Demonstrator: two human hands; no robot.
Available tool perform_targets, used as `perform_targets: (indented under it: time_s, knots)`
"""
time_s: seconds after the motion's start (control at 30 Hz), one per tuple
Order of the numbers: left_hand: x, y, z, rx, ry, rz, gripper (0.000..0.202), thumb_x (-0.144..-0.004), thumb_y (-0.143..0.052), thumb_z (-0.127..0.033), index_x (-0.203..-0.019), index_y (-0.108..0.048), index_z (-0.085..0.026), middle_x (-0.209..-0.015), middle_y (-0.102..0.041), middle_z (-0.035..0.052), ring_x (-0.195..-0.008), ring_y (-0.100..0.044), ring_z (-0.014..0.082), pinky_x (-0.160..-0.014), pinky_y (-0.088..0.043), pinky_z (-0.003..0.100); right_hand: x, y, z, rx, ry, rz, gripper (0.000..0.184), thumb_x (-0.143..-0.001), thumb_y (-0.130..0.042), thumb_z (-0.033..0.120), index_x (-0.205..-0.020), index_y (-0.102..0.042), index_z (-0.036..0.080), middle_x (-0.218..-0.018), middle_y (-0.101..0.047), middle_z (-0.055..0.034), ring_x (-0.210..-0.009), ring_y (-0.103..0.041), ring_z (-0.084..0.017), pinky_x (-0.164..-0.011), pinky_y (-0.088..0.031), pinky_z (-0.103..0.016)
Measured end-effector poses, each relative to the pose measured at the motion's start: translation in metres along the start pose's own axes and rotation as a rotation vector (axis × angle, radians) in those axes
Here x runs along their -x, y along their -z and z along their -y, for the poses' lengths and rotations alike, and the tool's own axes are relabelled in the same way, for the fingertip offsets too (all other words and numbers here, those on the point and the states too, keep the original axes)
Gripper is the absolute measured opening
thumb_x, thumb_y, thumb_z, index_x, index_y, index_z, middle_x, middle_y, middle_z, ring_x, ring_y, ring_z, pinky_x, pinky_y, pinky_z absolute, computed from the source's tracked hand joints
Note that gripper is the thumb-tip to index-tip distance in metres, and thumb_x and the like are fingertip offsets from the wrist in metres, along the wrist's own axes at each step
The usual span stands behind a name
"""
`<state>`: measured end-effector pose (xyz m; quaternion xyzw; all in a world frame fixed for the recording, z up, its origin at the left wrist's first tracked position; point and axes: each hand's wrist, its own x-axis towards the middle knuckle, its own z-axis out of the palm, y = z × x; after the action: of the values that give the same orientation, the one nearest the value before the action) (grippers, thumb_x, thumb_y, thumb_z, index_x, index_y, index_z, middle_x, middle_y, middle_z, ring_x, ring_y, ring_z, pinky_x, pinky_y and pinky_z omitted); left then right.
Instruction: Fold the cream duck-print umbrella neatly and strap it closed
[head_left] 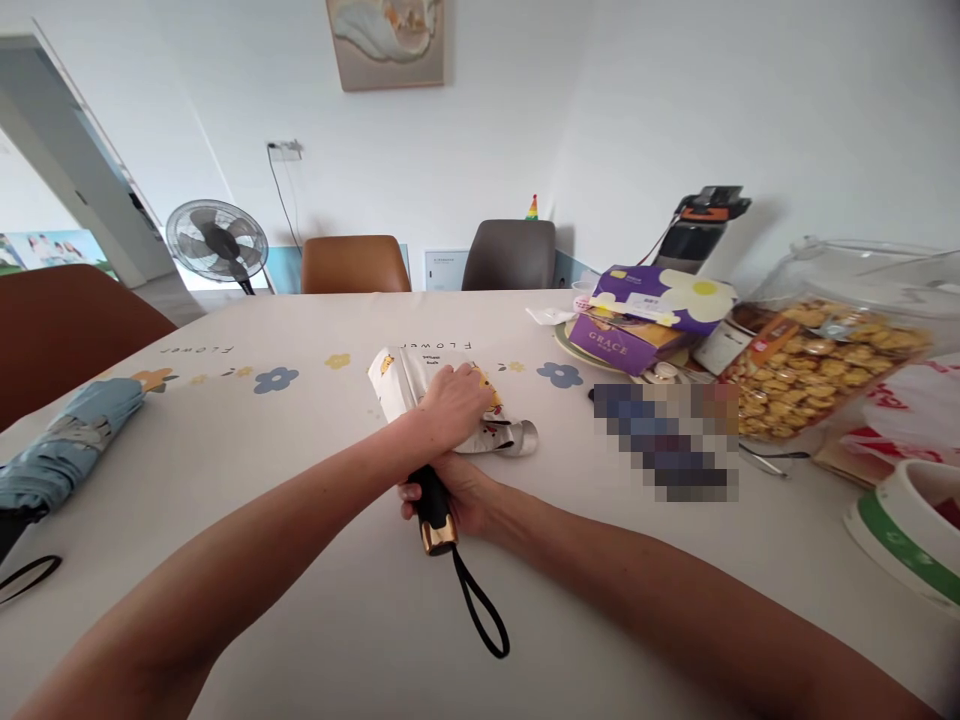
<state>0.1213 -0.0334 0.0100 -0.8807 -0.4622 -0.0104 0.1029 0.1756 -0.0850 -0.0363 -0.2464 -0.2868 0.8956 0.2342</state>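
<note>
A folded compact umbrella (pixel 391 385) lies across the middle of the table, its white canopy printed with small yellow figures. Its black handle (pixel 432 497) has a copper-coloured end and points toward me, with a black wrist loop hanging from it. My right hand (pixel 474 494) is closed around the handle from beneath. Crossing over it, my left hand (pixel 456 402) is wrapped over the gathered canopy, its fingertips partly hidden. A silvery flap of fabric (pixel 523 438) sticks out to the right of the canopy.
A blue folded umbrella (pixel 82 440) lies at the left. On the right are a purple box (pixel 619 335), a large clear snack container (pixel 817 370), eyeglasses (pixel 765 460), a blurred patch and a white-green roll (pixel 900 530). Chairs (pixel 355 264) and a fan (pixel 217 240) stand beyond the table.
</note>
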Motion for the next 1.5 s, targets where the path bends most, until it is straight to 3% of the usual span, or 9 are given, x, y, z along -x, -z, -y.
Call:
perform_targets:
  time_s: [0.27,0.43,0.63,0.73,0.9,1.03,1.23,1.4,1.5]
  knots:
    - [0.007,0.007,0.005,0.256,0.255,-0.308,0.018,-0.085,-0.04,-0.022,-0.083,-0.058,-0.02,-0.086,-0.058,0.004,-0.089,-0.051,0.019,-0.058,-0.035,0.025,0.0,0.003,-0.001,-0.047,-0.04,0.001,0.007,-0.068,-0.057,0.014,-0.071,-0.051,0.014,-0.057,-0.049,0.004,-0.043,-0.043,-0.006,-0.045,-0.046,-0.023]
    - [0.012,0.02,0.014,0.437,0.472,-0.549,0.019,-0.086,-0.04,-0.031,-0.076,-0.051,-0.02,-0.074,-0.056,0.0003,-0.064,-0.048,0.0122,-0.053,-0.029,0.024,0.002,0.003,-0.001,-0.075,-0.083,0.002,0.015,-0.072,-0.061,0.019,-0.066,-0.047,0.015,-0.057,-0.048,0.0061,-0.04,-0.038,-0.004,-0.038,-0.038,-0.018]
    - [0.057,0.038,0.035,0.747,0.582,-0.748,0.014,-0.076,-0.048,-0.023,-0.089,-0.051,-0.022,-0.061,-0.049,-0.005,-0.054,-0.045,0.0092,-0.052,-0.036,0.022,0.003,0.003,-0.003,-0.051,-0.002,-0.033,0.016,-0.072,-0.064,0.021,-0.068,-0.05,0.014,-0.061,-0.049,0.006,-0.04,-0.037,-0.002,-0.036,-0.035,-0.018]
    - [0.094,0.039,0.042,0.778,0.648,-0.736,0.034,-0.075,-0.047,-0.02,-0.108,-0.052,-0.025,-0.057,-0.048,-0.0063,-0.05,-0.045,0.0093,-0.052,-0.039,0.021,0.003,0.003,-0.003,-0.018,0.03,-0.056,0.018,-0.07,-0.067,0.023,-0.07,-0.05,0.014,-0.064,-0.049,0.006,-0.041,-0.037,-0.002,-0.037,-0.035,-0.018]
    - [0.145,0.014,0.051,0.815,0.861,-0.484,0.029,-0.074,-0.047,-0.028,-0.097,-0.065,-0.026,-0.056,-0.052,-0.0035,-0.046,-0.048,0.0104,-0.046,-0.041,0.021,0.005,0.004,-0.002,-0.022,0.02,-0.015,0.026,-0.07,-0.07,0.03,-0.07,-0.049,0.015,-0.062,-0.044,0.0074,-0.042,-0.036,-0.002,-0.039,-0.035,-0.018]
    - [0.161,-0.009,0.052,0.922,0.987,-0.405,0.029,-0.071,-0.051,-0.034,-0.094,-0.065,-0.025,-0.06,-0.057,-0.0024,-0.048,-0.051,0.0122,-0.046,-0.043,0.022,0.005,0.005,0.0,-0.06,-0.029,0.033,0.033,-0.071,-0.07,0.04,-0.07,-0.047,0.015,-0.06,-0.04,0.0082,-0.041,-0.035,-0.001,-0.038,-0.034,-0.017]
    - [0.173,-0.021,0.044,1.023,0.868,-0.477,0.017,-0.075,-0.051,-0.035,-0.08,-0.063,-0.025,-0.056,-0.055,-0.0026,-0.054,-0.052,0.0132,-0.058,-0.044,0.025,0.005,0.005,0.002,-0.104,-0.086,0.018,0.056,-0.072,-0.046,0.071,-0.066,-0.044,0.016,-0.055,-0.036,0.0082,-0.036,-0.033,-0.002,-0.033,-0.029,-0.019]
    - [0.188,-0.032,0.052,1.073,0.867,-0.485,0.011,-0.073,-0.056,-0.035,-0.074,-0.062,-0.025,-0.052,-0.052,-0.0019,-0.06,-0.053,0.0166,-0.063,-0.046,0.029,0.005,0.003,0.003,-0.071,-0.125,0.009,0.05,-0.076,-0.047,0.066,-0.064,-0.043,0.017,-0.053,-0.037,0.0078,-0.034,-0.034,-0.004,-0.033,-0.031,-0.019]
    - [0.188,-0.033,0.058,1.248,0.844,-0.455,0.022,-0.07,-0.06,-0.033,-0.09,-0.063,-0.026,-0.067,-0.061,0.0,-0.07,-0.056,0.0187,-0.068,-0.049,0.032,0.006,0.002,0.002,-0.041,-0.136,-0.01,0.044,-0.078,-0.048,0.059,-0.064,-0.041,0.018,-0.05,-0.036,0.008,-0.033,-0.033,-0.004,-0.032,-0.031,-0.019]
